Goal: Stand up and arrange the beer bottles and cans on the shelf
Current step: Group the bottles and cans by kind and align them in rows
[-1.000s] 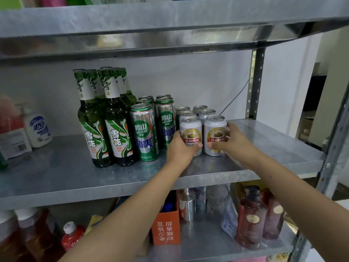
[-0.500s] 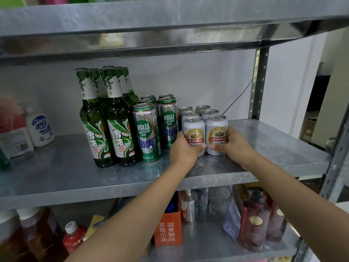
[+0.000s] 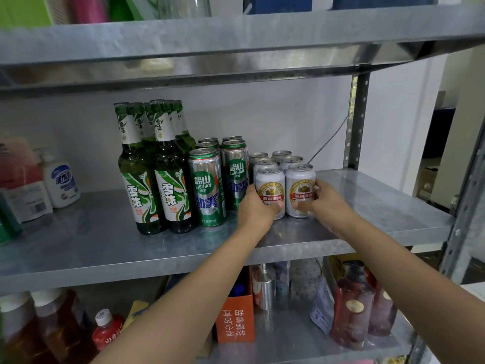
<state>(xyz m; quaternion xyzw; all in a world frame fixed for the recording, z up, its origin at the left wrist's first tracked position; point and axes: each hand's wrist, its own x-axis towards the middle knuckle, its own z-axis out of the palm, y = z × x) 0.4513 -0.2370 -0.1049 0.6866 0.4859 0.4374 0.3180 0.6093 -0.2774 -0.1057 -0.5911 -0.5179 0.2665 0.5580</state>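
On the metal shelf (image 3: 367,206) stand several green beer bottles (image 3: 136,179) at the left, several tall green-and-silver cans (image 3: 207,190) in the middle, and several short white cans in two rows at the right. My left hand (image 3: 256,210) grips the front left white can (image 3: 270,190) from its left side. My right hand (image 3: 324,203) grips the front right white can (image 3: 300,189) from its right side. Both cans stand upright, side by side and touching.
A white soap bottle (image 3: 61,182) and red packages stand at the shelf's far left. The upright post (image 3: 355,122) rises at the back right. Below are an orange box (image 3: 236,321), brown bottles (image 3: 351,308) and red-capped bottles. Another shelf board hangs close overhead.
The view has drifted slightly so the shelf sits further right and lower. Both hands stay on the two front white cans, which sit a touch closer to the row behind.
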